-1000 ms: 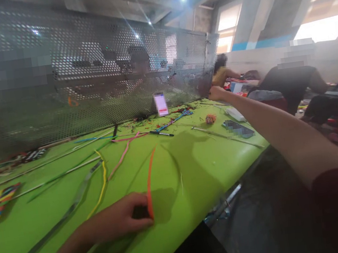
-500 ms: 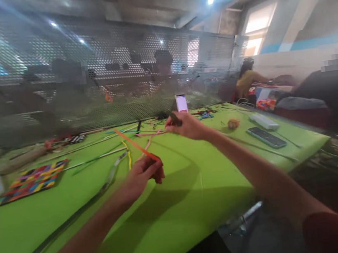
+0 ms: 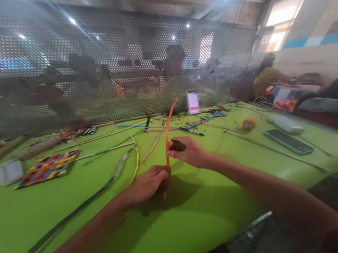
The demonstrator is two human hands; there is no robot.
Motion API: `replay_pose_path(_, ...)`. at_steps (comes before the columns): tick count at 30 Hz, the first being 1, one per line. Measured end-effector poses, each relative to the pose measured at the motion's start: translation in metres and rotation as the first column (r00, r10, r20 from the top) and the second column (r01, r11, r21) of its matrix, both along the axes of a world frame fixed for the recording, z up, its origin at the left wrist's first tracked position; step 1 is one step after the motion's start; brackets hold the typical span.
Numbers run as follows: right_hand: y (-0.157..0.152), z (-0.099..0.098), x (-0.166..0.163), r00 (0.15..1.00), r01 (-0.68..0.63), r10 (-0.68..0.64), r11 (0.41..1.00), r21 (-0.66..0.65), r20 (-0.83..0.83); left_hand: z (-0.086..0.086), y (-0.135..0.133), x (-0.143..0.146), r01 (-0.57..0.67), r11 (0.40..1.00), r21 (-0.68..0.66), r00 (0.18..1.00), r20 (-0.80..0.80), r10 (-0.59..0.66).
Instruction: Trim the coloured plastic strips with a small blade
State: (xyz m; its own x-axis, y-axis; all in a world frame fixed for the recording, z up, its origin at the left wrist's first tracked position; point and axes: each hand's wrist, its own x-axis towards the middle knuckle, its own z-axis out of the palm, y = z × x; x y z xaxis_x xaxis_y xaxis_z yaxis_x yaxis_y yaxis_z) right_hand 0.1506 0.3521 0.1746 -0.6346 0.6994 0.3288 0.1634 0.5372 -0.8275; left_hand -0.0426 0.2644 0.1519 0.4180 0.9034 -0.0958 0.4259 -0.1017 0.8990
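My left hand (image 3: 148,183) is closed round the lower end of a long orange strip (image 3: 168,126), which stands up and curves to the right above the green table (image 3: 199,218). Just to its right, my right hand (image 3: 191,153) is closed on a small dark object (image 3: 178,144) and pinches the strip a little above my left hand. Both forearms reach in from the bottom of the view.
Yellow, pink, green and grey strips (image 3: 136,160) lie on the table. A woven multicoloured mat (image 3: 46,168) and a small tray (image 3: 9,171) sit at left. A phone (image 3: 289,141), a pen (image 3: 191,131) and a propped phone (image 3: 192,101) lie right and back. A perforated metal screen (image 3: 87,71) backs the table; people sit at far right.
My right hand came back from the far table edge and now meets the strip beside my left hand. The orange strip was lifted off the table and now stands upright.
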Motion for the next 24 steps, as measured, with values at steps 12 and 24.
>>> replay_pose_path(12,-0.004,-0.006,-0.007,0.896,0.438,-0.436,0.845,0.306,-0.078,0.0,0.002,0.001,0.022,0.999,0.039,0.996,-0.087,-0.018)
replay_pose_path(24,-0.001,-0.009,-0.007,0.897,0.426,-0.382,0.883,0.196,-0.224,0.0,-0.003,0.006,0.03,0.999,0.017,0.991,-0.132,-0.027)
